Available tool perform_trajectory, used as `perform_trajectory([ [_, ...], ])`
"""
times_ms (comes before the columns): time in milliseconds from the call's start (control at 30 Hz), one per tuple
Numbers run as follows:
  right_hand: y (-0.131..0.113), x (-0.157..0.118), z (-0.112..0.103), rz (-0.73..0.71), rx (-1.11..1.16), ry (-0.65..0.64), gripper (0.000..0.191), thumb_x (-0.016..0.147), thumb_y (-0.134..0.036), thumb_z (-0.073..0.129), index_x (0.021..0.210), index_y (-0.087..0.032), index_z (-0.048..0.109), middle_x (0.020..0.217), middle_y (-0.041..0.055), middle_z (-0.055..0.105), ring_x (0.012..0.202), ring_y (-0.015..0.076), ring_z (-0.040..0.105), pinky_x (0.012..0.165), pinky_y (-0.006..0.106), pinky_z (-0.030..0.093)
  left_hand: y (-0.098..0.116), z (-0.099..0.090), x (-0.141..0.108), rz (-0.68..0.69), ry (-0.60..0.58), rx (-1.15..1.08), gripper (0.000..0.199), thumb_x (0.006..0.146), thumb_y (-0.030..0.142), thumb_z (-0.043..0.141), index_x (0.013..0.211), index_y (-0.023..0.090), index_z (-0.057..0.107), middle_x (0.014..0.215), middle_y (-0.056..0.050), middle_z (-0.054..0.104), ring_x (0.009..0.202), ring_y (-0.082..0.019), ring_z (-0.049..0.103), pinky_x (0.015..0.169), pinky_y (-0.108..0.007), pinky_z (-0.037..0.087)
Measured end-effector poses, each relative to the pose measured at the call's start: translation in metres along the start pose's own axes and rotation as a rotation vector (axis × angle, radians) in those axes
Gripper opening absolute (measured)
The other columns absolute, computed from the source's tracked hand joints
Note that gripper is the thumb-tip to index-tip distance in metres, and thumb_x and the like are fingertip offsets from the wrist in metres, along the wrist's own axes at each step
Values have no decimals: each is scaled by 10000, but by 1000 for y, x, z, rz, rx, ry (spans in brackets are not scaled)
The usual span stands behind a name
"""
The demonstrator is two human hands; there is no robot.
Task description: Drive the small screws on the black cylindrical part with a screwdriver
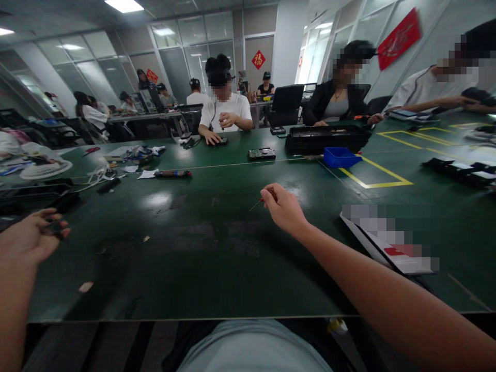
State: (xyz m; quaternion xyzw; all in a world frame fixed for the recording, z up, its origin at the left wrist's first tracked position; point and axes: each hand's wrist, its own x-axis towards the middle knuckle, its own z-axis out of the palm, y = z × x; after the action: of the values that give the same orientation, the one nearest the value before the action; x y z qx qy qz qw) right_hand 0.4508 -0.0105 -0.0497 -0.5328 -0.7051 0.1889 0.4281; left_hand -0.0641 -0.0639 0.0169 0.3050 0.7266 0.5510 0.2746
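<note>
My right hand point(284, 206) is closed around a small screwdriver point(256, 204) above the middle of the green table point(217, 268). Its thin shaft points left and down, touching nothing that I can see, and a bit of red shows by the fingertips. Far to the left, my left hand point(29, 240) has its fingers curled around a small dark object point(54, 225), too blurred to name. A dark tray-like part point(34, 199) lies just beyond that hand.
A hard drive point(262, 154), a blue bin point(341, 157) and a long black housing point(327, 139) stand farther back. A white packet point(383, 253) lies by my right forearm. An electric screwdriver point(172, 174) and cables point(98, 175) are back left. A co-worker point(225, 111) sits opposite.
</note>
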Motion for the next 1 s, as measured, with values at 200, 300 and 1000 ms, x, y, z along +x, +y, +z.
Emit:
perform_trajectory([
  [200,-2,-1,-2,18,3,-11,267,981,-420,450,975,-213,620,684,8,649,615,174,600,621,304,409,24,94,-53,2,-333,-414,201,723,51,508,895,140,560,761,14,583,759,-130,515,761,-309,459],
  [300,-1,-1,-2,9,-1,-1,257,973,-413,461,997,-212,621,711,17,666,650,182,618,642,308,421,29,144,-84,57,-532,-400,407,653,-67,539,991,155,585,842,7,594,795,-124,533,781,-289,452],
  [1000,-10,-7,-7,-50,154,171,296,974,-441,477,846,-207,606,660,0,623,585,144,554,590,288,403,-29,291,-159,879,-843,415,323,840,109,654,1151,198,657,1183,-88,677,1135,-258,605,1037,-424,422],
])
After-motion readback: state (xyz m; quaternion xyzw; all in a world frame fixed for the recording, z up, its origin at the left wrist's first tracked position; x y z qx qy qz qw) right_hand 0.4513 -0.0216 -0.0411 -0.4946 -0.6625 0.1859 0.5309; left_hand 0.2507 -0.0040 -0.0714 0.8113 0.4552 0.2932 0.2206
